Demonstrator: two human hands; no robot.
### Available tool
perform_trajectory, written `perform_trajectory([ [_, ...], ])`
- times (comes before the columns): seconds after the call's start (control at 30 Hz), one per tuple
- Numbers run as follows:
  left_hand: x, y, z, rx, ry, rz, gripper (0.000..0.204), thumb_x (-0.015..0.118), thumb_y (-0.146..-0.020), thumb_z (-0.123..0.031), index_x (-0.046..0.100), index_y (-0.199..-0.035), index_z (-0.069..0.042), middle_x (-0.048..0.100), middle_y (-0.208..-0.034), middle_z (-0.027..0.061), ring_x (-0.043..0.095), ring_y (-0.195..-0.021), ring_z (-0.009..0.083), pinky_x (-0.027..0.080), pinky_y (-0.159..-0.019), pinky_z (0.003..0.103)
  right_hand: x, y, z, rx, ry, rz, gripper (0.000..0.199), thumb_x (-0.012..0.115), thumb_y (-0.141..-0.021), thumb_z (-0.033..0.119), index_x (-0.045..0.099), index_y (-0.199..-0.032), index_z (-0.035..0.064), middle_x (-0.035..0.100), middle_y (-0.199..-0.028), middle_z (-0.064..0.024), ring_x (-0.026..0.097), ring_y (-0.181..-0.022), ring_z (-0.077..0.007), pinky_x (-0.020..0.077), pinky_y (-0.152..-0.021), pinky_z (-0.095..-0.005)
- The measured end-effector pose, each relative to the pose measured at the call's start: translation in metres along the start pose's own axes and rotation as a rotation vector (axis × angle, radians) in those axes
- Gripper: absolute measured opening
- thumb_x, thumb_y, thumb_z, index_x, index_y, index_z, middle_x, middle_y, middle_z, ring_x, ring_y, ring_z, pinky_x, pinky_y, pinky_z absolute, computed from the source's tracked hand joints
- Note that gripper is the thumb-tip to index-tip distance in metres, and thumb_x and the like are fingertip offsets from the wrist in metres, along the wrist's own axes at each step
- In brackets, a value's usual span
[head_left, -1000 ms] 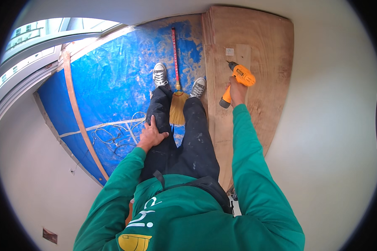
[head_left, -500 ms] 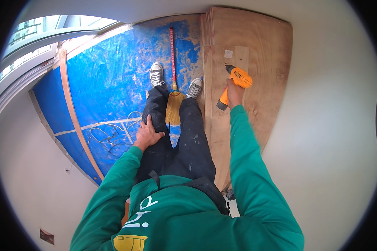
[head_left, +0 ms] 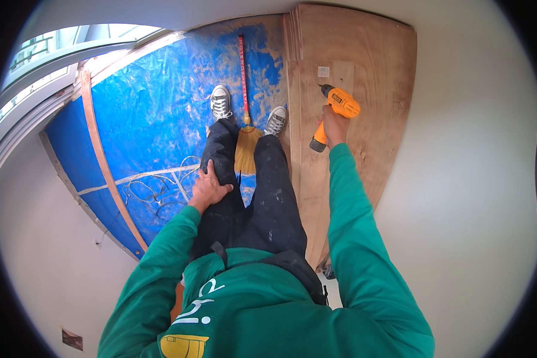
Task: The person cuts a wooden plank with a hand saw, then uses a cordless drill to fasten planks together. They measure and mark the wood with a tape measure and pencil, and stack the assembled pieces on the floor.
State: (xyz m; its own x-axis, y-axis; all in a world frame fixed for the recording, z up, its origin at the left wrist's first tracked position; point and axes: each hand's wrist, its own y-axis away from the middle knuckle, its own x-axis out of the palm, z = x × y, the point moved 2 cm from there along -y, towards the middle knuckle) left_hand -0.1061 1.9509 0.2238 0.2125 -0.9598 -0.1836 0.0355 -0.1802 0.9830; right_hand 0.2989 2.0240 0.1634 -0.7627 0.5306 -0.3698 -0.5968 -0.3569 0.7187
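Note:
An orange and black cordless drill (head_left: 343,104) is gripped by its handle in my right hand (head_left: 335,125), above wooden boards. Its dark chuck points to the far left, over a thin strip of wood (head_left: 342,79) with a small white label (head_left: 323,72). My left hand (head_left: 208,188) rests on my left thigh, fingers and thumb spread, holding nothing. Between my legs lies a straw broom (head_left: 245,152) with a red handle (head_left: 243,74) stretching away from me.
Blue plastic sheeting (head_left: 143,113), dusty in places, covers the floor. A long wood strip (head_left: 104,158) crosses it at left, beside coiled cable (head_left: 146,191). Stacked plywood boards (head_left: 376,65) stand along the right wall. A window (head_left: 48,53) is at far left.
The view has shifted slightly, so the floor things sit a little higher. My right hand still holds the drill, tilted slightly differently; my left hand stays on my thigh.

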Motion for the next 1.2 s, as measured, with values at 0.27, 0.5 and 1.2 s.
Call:
perform_trajectory([
  [0.27,-0.005,-0.003,0.000,-0.011,0.001,0.028,0.129,0.083,-0.083,-0.060,0.008,-0.173,-0.009,0.039,-0.159,0.0351,0.054,-0.139,0.0528,0.048,-0.116,0.052,0.010,0.001,-0.006,0.054,-0.143,-0.035,0.019,0.067,-0.096,0.008,0.058,-0.112,0.0031,0.064,-0.086,-0.0077,0.064,-0.062,-0.0181,0.0554,-0.056,-0.0356],
  [0.5,-0.005,-0.004,0.003,-0.003,0.002,0.039,0.128,0.083,-0.083,-0.060,0.009,-0.173,-0.008,0.039,-0.160,0.0351,0.053,-0.140,0.0534,0.047,-0.116,0.053,0.011,-0.003,0.002,0.049,0.035,-0.013,0.021,0.067,-0.094,0.007,0.059,-0.113,0.0013,0.064,-0.089,-0.0084,0.064,-0.062,-0.0204,0.0553,-0.057,-0.0369],
  [1.2,0.014,-0.138,-0.126,0.659,0.637,-0.190,0.053,0.064,-0.104,-0.045,0.064,-0.134,-0.001,0.073,-0.116,0.0187,0.067,-0.113,0.0352,0.053,-0.095,0.043,0.006,0.012,0.016,0.054,-0.034,-0.043,0.019,0.064,-0.096,0.004,0.058,-0.114,0.0005,0.062,-0.085,-0.0081,0.062,-0.061,-0.0184,0.0539,-0.058,-0.0361],
])
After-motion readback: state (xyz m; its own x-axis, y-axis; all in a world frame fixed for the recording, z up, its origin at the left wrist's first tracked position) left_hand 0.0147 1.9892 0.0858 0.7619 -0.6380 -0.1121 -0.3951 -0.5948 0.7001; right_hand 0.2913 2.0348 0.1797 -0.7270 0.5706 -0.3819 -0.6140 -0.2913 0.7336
